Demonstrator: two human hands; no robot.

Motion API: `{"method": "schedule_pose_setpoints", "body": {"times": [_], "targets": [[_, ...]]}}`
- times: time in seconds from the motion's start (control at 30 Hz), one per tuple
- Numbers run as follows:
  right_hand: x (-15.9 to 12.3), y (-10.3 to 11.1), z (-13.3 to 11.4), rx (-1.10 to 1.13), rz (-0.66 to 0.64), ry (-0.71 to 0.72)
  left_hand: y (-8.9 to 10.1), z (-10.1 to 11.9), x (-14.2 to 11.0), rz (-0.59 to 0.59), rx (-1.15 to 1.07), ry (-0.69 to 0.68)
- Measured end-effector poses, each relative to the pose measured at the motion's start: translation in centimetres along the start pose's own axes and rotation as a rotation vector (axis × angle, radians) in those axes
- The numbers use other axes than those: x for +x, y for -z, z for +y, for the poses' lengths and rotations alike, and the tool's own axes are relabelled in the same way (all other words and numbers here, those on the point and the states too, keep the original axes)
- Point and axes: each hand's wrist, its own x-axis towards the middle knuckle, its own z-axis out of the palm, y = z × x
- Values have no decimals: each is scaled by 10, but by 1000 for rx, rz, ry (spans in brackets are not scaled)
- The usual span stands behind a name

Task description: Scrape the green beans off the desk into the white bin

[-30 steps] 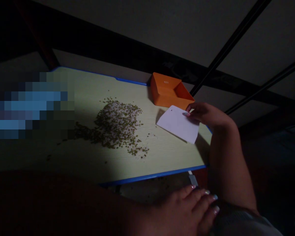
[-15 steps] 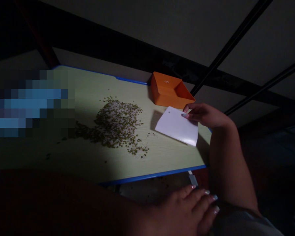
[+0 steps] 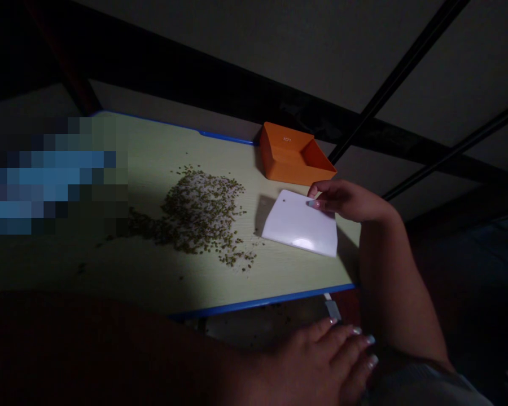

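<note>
My right hand [image 3: 342,201] pinches the upper edge of a white plastic dough scraper [image 3: 300,223]. The scraper is tilted over the right part of the table, its long edge toward the front and a small hole near its left corner. Left of it, apart from the scraper, lies a loose pile of green beans mixed with white grains [image 3: 203,211]. A few stray beans lie between pile and scraper. Low in the view, my left hand [image 3: 309,361] rests near my right forearm, fingers stretched out and holding nothing.
An orange open box [image 3: 296,160] stands at the table's back edge, just behind the scraper. The pale table [image 3: 144,144] has a blue rim. A pixelated patch hides its left end. Dark panels rise behind, and beans dot a surface below the front edge.
My right hand has shifted slightly left and toward the front with the scraper, whose tilt has changed a little. My left hand, the pile and the box stay put.
</note>
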Motion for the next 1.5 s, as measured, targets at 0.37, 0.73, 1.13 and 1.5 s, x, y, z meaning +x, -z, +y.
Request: {"method": "schedule_pose_setpoints", "body": {"times": [0.37,0.73,1.13,1.5], "targets": [[-6,7,-1,-5,-98,-46,-5,1,-1,49,-3,17],[1,-4,-7,-73,-156,10,-2,1,0,87,10,35],[2,-3,-5,-94,-54,-83,-1,1,0,51,-17,26],[-2,1,-1,-20,-21,-50,-2,2,-1,0,-21,12]]}}
